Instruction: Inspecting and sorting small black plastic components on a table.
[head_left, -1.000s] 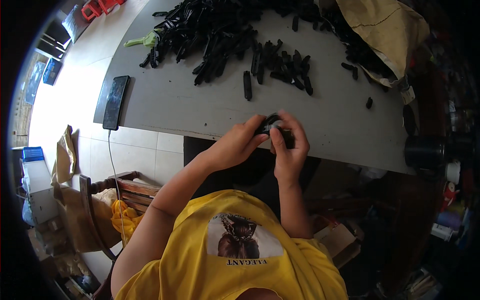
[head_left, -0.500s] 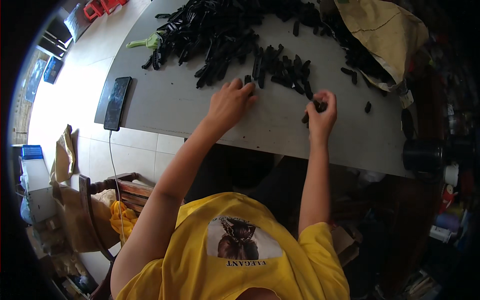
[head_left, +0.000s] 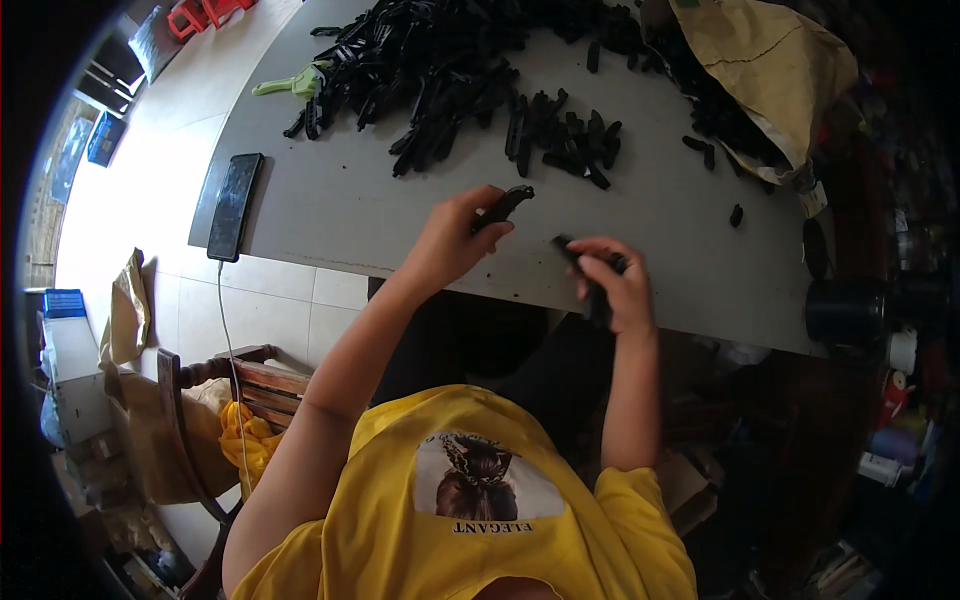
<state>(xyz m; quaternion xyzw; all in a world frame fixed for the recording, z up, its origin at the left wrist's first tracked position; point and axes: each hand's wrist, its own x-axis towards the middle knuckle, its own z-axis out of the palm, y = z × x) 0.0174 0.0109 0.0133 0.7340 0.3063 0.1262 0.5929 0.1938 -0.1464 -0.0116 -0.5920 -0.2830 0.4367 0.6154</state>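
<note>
My left hand (head_left: 455,240) is closed around one end of a curved black plastic piece (head_left: 510,204), held over the near part of the grey table. The piece's free end points away to the right. My right hand (head_left: 622,288), near the table's front edge, grips black plastic pieces (head_left: 597,304); a slim end sticks out past the fingertips toward my left hand. Motion blurs this hand, and its palm hides how many pieces are in it. Beyond both hands lies a small group of loose black pieces (head_left: 570,150), touching neither hand.
A large heap of black pieces (head_left: 430,70) covers the table's far side, with a green spring clamp-like tool (head_left: 290,84) at its left edge. A brown paper sack (head_left: 760,60) spills more pieces at far right. A cabled phone (head_left: 236,205) lies left on the grey table (head_left: 330,215).
My left hand has drawn back from the table with a black piece in its fingers. My right hand has moved nearer and leftward; a black piece beside it at the group's edge is gone.
</note>
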